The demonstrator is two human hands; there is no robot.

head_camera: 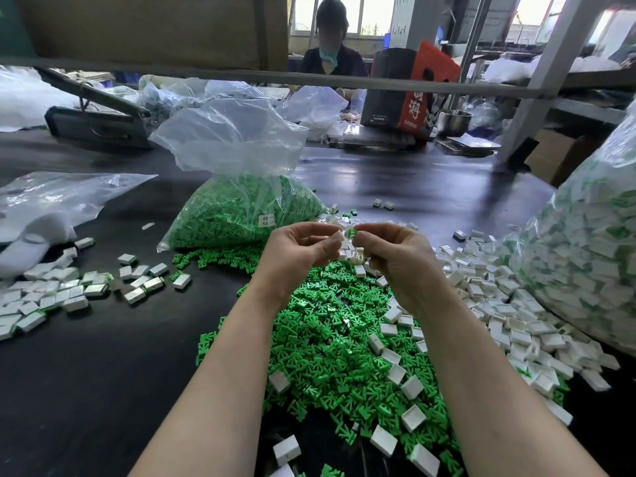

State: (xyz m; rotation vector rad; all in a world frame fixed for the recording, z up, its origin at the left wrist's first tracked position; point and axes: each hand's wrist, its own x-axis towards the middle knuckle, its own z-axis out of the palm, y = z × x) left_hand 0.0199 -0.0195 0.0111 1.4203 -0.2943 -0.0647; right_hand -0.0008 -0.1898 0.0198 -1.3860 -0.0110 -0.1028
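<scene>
My left hand and my right hand meet above the middle of the dark table. The left fingertips pinch a small white plastic shell. The right fingertips pinch a small green plastic insert right against it. Below my wrists lies a wide heap of loose green inserts. Loose white shells are spread to the right of it. At the left lies a pile of joined white-and-green pieces.
An open clear bag of green inserts stands behind my hands. A big bag of white-and-green pieces fills the right edge. Crumpled plastic bags lie at the left. A person sits across the table, behind a grey bar.
</scene>
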